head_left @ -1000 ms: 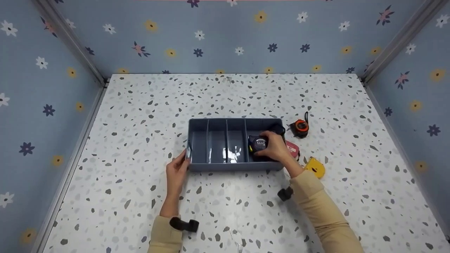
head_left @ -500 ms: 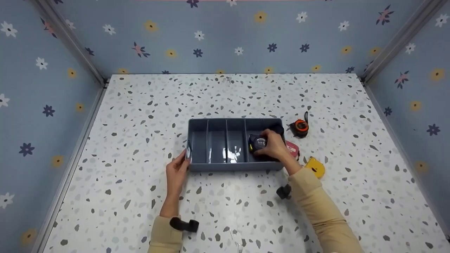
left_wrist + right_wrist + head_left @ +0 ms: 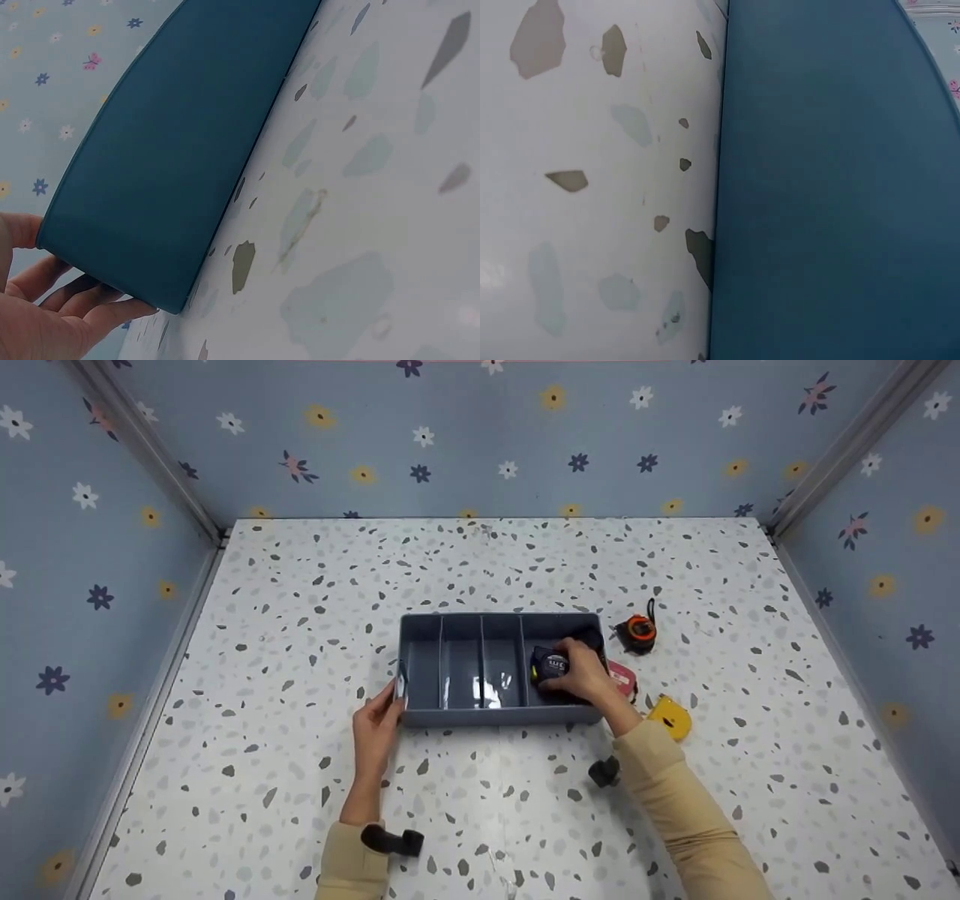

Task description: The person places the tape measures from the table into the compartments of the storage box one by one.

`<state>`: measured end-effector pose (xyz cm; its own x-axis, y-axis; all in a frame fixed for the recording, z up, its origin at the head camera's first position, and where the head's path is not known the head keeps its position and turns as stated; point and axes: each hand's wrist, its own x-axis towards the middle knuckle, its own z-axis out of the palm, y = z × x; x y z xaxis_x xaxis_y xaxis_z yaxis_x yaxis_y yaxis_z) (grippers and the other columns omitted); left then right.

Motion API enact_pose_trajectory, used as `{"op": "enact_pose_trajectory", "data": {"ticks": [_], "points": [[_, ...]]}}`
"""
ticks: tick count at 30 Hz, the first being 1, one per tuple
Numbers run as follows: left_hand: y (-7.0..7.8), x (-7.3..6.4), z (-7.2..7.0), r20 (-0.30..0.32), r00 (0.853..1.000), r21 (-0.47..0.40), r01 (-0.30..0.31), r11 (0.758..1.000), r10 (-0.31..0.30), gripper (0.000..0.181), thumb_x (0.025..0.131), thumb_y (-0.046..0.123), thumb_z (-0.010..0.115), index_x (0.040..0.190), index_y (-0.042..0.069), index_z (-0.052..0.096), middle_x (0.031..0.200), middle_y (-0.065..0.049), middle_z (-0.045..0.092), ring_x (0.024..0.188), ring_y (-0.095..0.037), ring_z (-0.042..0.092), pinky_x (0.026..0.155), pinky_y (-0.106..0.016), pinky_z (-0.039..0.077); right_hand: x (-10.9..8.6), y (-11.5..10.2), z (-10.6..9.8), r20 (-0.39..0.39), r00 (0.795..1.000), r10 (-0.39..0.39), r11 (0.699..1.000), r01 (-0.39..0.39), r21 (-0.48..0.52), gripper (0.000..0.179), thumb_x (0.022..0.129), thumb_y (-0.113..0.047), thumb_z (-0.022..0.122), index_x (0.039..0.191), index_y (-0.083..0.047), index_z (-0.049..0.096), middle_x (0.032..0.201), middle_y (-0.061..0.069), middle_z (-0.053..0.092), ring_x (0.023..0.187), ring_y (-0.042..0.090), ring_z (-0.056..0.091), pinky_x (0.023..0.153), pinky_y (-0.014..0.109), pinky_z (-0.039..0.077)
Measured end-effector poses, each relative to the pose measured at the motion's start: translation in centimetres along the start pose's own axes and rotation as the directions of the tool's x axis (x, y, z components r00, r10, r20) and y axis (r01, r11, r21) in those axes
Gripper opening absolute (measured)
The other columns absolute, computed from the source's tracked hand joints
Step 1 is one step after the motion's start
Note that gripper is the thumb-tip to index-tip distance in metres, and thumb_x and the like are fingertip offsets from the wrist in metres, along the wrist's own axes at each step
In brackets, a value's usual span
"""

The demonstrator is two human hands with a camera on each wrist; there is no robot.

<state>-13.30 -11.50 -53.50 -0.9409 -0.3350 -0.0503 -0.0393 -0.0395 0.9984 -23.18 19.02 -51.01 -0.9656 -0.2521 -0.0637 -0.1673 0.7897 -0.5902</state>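
Centrally on the worktop (image 3: 450, 817) stands a gray tray (image 3: 495, 718), its long sides roughly parallel to the worktop's far edge and its interior divided into four compartments, the rightmost being the widest. Inside that compartment the right hand (image 3: 586, 673) pinches a dark tape measure (image 3: 553, 665) between thumb and fingers; this hold from the right leaves the case's left end exposed and probably suits so thick a body. Whether the case touches the tray's floor cannot be told. A black object (image 3: 591, 638), too dark to identify, shows at the compartment's far right corner. By the tray's near left corner, the left hand (image 3: 375, 727) has its fingers against the end wall, a placement that would steady the tray against shifting; whether they also pinch the wall cannot be told. Outside, toward the worktop's right edge, lie an orange-and-black tape measure (image 3: 639, 634) near the tray's far right corner, a red tape measure (image 3: 622, 678) just beside its right end, and a yellow tape measure (image 3: 674, 721), partly behind the right sleeve (image 3: 675, 810).
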Motion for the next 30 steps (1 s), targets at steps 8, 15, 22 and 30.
{"op": "enact_pose_trajectory", "data": {"ticks": [8,15,22,30], "points": [[-0.4,0.0,0.0,-0.021,0.998,0.011,-0.057,0.998,0.058,0.036,0.083,-0.003,0.051,0.118,-0.008,0.051,0.117,-0.022,0.053,0.105,-0.026,0.053,0.079,-0.017,0.045,-0.3,-0.2,-0.2,0.002,1.0,-0.009,1.0,0.009,-0.006,0.066,0.063,-0.026,0.079,0.115,0.003,0.049,0.107,0.02,0.051,0.1,0.032,0.048,0.09,0.04,0.038],[-0.1,-0.1,0.0,-0.012,1.0,-0.003,-0.024,1.0,0.024,0.035,0.083,-0.005,0.051,0.118,-0.007,0.052,0.118,-0.021,0.053,0.105,-0.025,0.052,0.078,-0.016,0.045,-0.7,-0.7,-0.6,-0.025,0.999,-0.039,0.999,0.039,0.009,0.059,0.069,-0.026,0.076,0.113,0.002,0.051,0.108,0.019,0.052,0.1,0.03,0.049,0.09,0.04,0.038],[-0.2,-0.1,-0.1,-0.007,1.0,-0.008,-0.014,1.0,0.014,0.035,0.084,-0.006,0.05,0.119,-0.007,0.051,0.118,-0.024,0.052,0.103,-0.027,0.052,0.076,-0.015,0.046,-1.0,-1.2,-1.2,-0.063,0.994,-0.085,0.995,0.087,0.037,0.054,0.072,-0.025,0.073,0.113,0.003,0.051,0.106,0.02,0.053,0.096,0.029,0.05,0.085,0.041,0.04],[-0.1,-0.1,0.0,0.0,1.0,-0.005,-0.018,1.0,0.018,0.035,0.084,-0.004,0.051,0.119,-0.007,0.05,0.119,-0.021,0.052,0.107,-0.027,0.051,0.079,-0.016,0.045,-1.2,-1.5,-2.2,-0.103,0.984,-0.148,0.984,0.157,0.081,0.051,0.074,-0.02,0.071,0.114,0.005,0.051,0.107,0.02,0.053,0.098,0.029,0.049,0.085,0.041,0.039]]}}
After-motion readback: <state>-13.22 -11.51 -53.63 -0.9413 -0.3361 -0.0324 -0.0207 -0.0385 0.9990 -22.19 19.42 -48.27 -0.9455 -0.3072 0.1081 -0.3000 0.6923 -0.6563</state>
